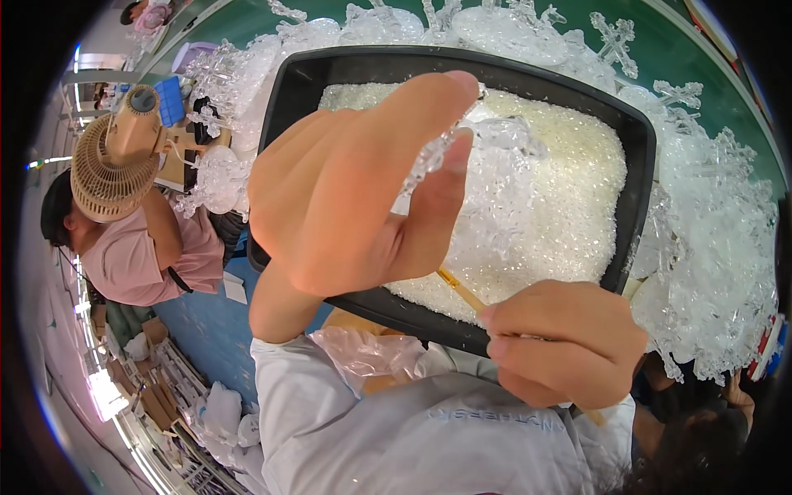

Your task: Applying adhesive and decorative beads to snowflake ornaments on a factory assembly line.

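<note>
My left hand (346, 186) is raised over a black tray (639, 165), pinching a clear plastic ornament (499, 186) between thumb and fingers. The ornament has a knobbly stem and a wider transparent body; part of it is hidden by my hand. Below it, white glittery granules (577, 181) fill the tray. In my right hand (565, 342), closed near the tray's front edge, is a thin paintbrush (462, 290) with a pale handle and gold collar. It slants up toward my left hand, which hides its tip.
Many clear plastic ornaments (709, 239) are heaped around the tray on a green tabletop (747, 95). A beige fan (115, 165) stands at the left, near a person in a pink shirt (140, 256). Another person (693, 445) is at the lower right. A clear plastic bag (371, 355) lies below the tray.
</note>
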